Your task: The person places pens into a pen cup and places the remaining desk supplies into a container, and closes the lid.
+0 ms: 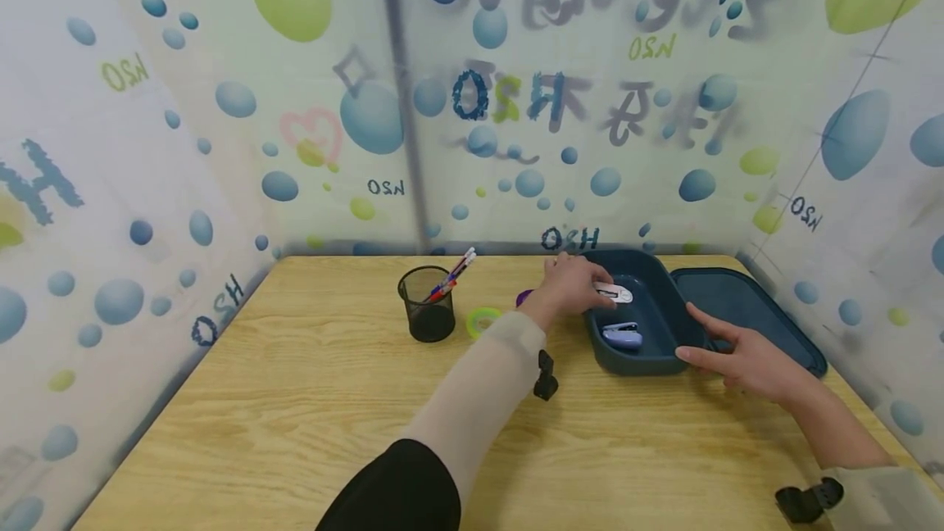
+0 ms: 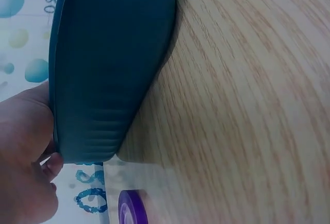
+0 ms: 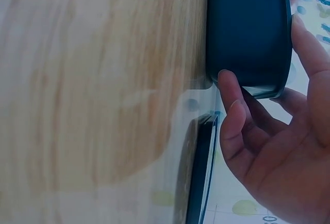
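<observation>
Over the back left side of a dark blue plastic box (image 1: 642, 365), my left hand (image 1: 571, 285) pinches a small white oblong item (image 1: 618, 293) with a dark slot. In the left wrist view, the hand (image 2: 23, 157) appears at the box rim and its fingertips are partly hidden. A light purple stapler (image 1: 623, 337) lies inside the box. My right hand (image 1: 760, 363) grips the box's near right corner, thumb at the near side and a finger along the right wall. In the right wrist view, lower fingers (image 3: 234, 128) bend beside the corner.
A dark blue lid (image 1: 745, 310) lies right of the box. To the left stand a black mesh pen holder (image 1: 431, 322) with several pens, a yellow-green tape roll (image 1: 472, 324) and a purple roll (image 2: 132, 208). Printed curtains enclose the wooden table (image 1: 295, 400).
</observation>
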### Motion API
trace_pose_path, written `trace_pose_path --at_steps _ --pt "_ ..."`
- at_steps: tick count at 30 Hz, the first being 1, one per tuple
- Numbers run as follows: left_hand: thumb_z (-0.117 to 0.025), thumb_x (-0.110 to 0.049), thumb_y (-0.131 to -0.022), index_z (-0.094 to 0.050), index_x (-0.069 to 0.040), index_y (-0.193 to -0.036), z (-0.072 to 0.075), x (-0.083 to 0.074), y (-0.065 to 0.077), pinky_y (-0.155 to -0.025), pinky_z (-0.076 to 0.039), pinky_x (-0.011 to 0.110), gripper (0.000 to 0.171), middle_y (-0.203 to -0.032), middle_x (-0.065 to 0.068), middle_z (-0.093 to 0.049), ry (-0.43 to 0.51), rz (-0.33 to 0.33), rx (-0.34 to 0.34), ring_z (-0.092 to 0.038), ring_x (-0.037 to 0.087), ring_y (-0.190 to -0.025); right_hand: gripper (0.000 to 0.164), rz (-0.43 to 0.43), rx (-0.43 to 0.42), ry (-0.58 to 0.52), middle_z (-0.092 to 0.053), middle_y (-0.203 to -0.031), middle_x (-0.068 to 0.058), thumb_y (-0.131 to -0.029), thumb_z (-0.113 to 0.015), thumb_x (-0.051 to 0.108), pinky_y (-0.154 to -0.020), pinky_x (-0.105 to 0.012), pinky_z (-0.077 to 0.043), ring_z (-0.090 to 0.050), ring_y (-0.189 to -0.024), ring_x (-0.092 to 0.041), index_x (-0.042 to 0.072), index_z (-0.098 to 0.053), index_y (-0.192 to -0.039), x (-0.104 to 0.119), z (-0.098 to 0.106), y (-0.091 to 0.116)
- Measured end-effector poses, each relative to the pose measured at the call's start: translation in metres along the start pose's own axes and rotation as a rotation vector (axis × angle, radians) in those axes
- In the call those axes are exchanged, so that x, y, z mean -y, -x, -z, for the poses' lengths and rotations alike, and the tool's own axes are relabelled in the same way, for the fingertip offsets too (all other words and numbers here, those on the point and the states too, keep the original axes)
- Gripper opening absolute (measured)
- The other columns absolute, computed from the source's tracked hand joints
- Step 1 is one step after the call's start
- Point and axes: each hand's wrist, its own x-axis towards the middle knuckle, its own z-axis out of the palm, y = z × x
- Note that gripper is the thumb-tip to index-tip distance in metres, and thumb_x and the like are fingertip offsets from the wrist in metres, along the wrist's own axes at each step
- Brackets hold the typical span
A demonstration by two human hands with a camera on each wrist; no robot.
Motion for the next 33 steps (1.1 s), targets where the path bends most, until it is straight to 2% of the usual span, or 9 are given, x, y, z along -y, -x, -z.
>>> trace_pose_path --at_steps 4,9,11,14,19,24,28,29,33 --pt "-0.080 -0.065 -0.094 -0.068 -0.037 -0.149 -0.001 0.003 0.000 -0.112 -0.035 0.043 0.063 -0.147 -0.002 -0.065 0.045 0.023 0.005 -0.047 0.021 -0.130 0.099 0.007 -0.002 0.004 -0.080 -0.124 -0.019 -0.107 -0.068 0.054 -0.060 -0.035 -0.049 -0.060 -0.072 -0.024 0.023 -0.006 -0.178 0.000 0.000 -0.001" --pt "-0.076 -0.059 -0.100 -0.066 -0.033 -0.152 0.000 0.013 0.004 -0.122 -0.036 0.049 0.059 -0.153 0.002 -0.060 0.139 0.009 -0.055 -0.049 0.025 -0.143 0.099 0.012 -0.008 0.016 -0.079 -0.126 -0.022 -0.108 -0.067 0.054 -0.061 -0.035 -0.049 -0.062 -0.076 -0.024 0.022 -0.005 -0.178 -0.001 0.000 -0.002" --pt "-0.076 -0.055 -0.101 -0.066 -0.031 -0.152 0.002 0.018 0.007 -0.122 -0.038 0.048 0.057 -0.153 0.003 -0.059 0.199 -0.018 -0.083 -0.050 0.026 -0.142 0.099 0.009 -0.010 0.018 -0.079 -0.128 -0.022 -0.107 -0.067 0.055 -0.061 -0.035 -0.048 -0.063 -0.077 -0.024 0.022 -0.005 -0.178 -0.002 0.000 -0.002" --pt "-0.077 -0.050 -0.102 -0.065 -0.026 -0.154 0.009 0.026 0.016 -0.116 -0.046 0.044 0.058 -0.148 0.007 -0.061 0.299 -0.078 -0.102 -0.055 0.025 -0.132 0.099 0.009 -0.012 0.020 -0.079 -0.128 -0.023 -0.108 -0.067 0.055 -0.061 -0.035 -0.048 -0.062 -0.077 -0.024 0.021 -0.005 -0.178 -0.002 0.000 -0.002" --pt "-0.079 -0.042 -0.102 -0.063 -0.021 -0.155 0.022 0.042 0.039 -0.102 -0.055 0.037 0.059 -0.147 0.011 -0.061 0.451 -0.153 -0.073 -0.061 0.023 -0.119 0.099 0.017 -0.014 0.027 -0.080 -0.124 -0.020 -0.108 -0.067 0.054 -0.061 -0.034 -0.047 -0.062 -0.077 -0.024 0.021 -0.005 -0.178 -0.002 0.000 -0.002" --pt "-0.080 -0.040 -0.102 -0.063 -0.019 -0.155 0.031 0.058 0.066 -0.101 -0.056 0.034 0.059 -0.148 0.011 -0.062 0.487 -0.193 -0.055 -0.066 0.030 -0.125 0.098 0.016 -0.006 0.023 -0.081 -0.120 -0.014 -0.108 -0.066 0.053 -0.059 -0.034 -0.046 -0.061 -0.075 -0.024 0.022 -0.005 -0.178 -0.003 0.000 -0.001" --pt "-0.080 -0.038 -0.102 -0.064 -0.017 -0.154 0.034 0.072 0.091 -0.099 -0.057 0.032 0.058 -0.149 0.011 -0.062 0.503 -0.182 -0.046 -0.065 0.033 -0.128 0.097 0.021 0.002 0.011 -0.082 -0.120 -0.013 -0.109 -0.065 0.053 -0.056 -0.034 -0.045 -0.062 -0.075 -0.024 0.023 -0.004 -0.178 -0.005 0.000 -0.001" --pt "-0.081 -0.037 -0.102 -0.065 -0.017 -0.153 0.033 0.076 0.097 -0.098 -0.057 0.032 0.057 -0.149 0.012 -0.062 0.504 -0.177 -0.045 -0.065 0.033 -0.127 0.097 0.021 0.005 0.008 -0.082 -0.121 -0.013 -0.109 -0.065 0.052 -0.056 -0.034 -0.045 -0.063 -0.075 -0.024 0.023 -0.004 -0.178 -0.005 0.000 -0.001" --pt "-0.082 -0.033 -0.101 -0.066 -0.013 -0.152 0.031 0.091 0.119 -0.107 -0.056 0.049 0.057 -0.147 0.016 -0.062 0.510 -0.184 -0.042 -0.063 0.037 -0.127 0.096 0.018 0.009 0.003 -0.082 -0.121 -0.013 -0.109 -0.065 0.052 -0.054 -0.033 -0.043 -0.061 -0.071 -0.024 0.023 -0.004 -0.178 -0.005 0.001 -0.001"
